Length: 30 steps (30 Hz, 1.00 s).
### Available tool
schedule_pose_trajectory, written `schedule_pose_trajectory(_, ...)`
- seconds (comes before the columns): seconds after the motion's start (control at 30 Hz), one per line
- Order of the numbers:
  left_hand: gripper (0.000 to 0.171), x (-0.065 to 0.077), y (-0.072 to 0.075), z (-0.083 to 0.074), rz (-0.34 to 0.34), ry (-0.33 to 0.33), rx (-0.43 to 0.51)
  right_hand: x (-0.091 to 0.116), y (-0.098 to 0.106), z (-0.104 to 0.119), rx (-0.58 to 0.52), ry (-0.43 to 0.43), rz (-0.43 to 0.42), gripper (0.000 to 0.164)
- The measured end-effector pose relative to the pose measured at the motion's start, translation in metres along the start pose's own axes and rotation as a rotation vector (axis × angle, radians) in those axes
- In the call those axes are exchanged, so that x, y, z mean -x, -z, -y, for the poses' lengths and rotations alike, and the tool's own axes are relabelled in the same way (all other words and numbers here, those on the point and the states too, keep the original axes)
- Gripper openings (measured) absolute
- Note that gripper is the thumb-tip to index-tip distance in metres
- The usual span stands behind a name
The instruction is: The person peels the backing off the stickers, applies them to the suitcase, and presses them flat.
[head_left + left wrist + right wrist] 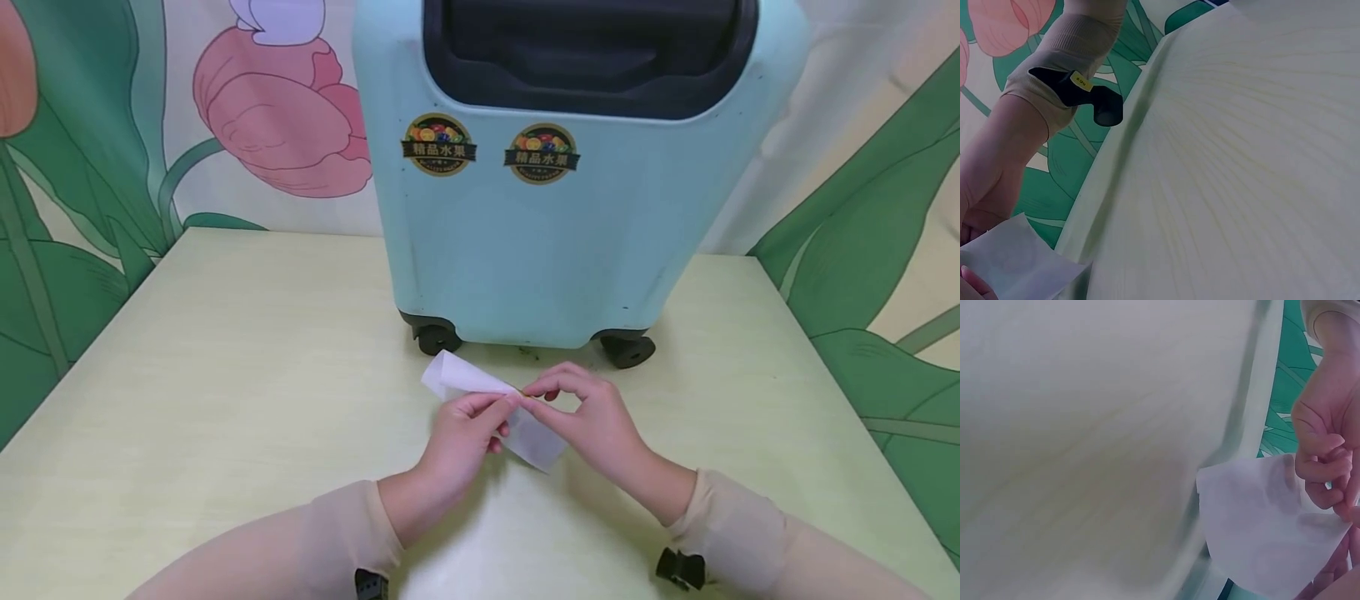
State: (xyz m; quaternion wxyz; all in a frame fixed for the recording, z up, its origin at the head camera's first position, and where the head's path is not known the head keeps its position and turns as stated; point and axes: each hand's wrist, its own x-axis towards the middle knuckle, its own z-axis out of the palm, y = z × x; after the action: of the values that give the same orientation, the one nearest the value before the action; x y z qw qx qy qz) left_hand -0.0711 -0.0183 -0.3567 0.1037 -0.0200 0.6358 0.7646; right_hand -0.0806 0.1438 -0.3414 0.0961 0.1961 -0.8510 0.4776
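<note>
Both hands meet over the table in front of a light blue suitcase. With thumb and fingers, my left hand pinches a bent white sheet of paper. At the paper's fold, my right hand pinches a thin piece with a gold-coloured edge; the fingers hide most of it. The sheet's plain white side fills the lower right of the right wrist view. Two round fruit stickers, a left one and a right one, are on the suitcase front.
The suitcase stands on black wheels on the pale table, behind the hands. A black recessed panel is at its top. Cloth printed with leaves and flowers hangs behind and around the table.
</note>
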Motion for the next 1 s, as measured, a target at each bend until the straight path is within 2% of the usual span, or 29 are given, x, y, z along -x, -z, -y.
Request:
schedule_pose_trajectory(0.3, 0.027, -0.001, 0.002, 0.001, 0.027, -0.001, -0.04, -0.003, 0.007, -0.002, -0.052, -0.123, 0.095, 0.005)
schedule_pose_trajectory(0.47, 0.028, -0.001, 0.003, 0.003, 0.026, 0.018, -0.051, -0.006, 0.01, -0.005, -0.082, -0.149, 0.124, 0.004)
schedule_pose_trajectory(0.57, 0.028, 0.0, 0.004, 0.004, 0.029, 0.041, -0.032, -0.008, 0.011, -0.006, -0.103, -0.165, 0.115, 0.005)
schedule_pose_trajectory(0.8, 0.024, 0.0, 0.006, 0.008, 0.015, 0.151, 0.014, -0.013, 0.016, -0.005, -0.116, -0.179, 0.047, 0.006)
schedule_pose_trajectory(1.0, 0.018, 0.003, 0.007, 0.009, 0.02, 0.204, 0.044, -0.015, 0.02, -0.006, -0.148, -0.2, 0.006, 0.008)
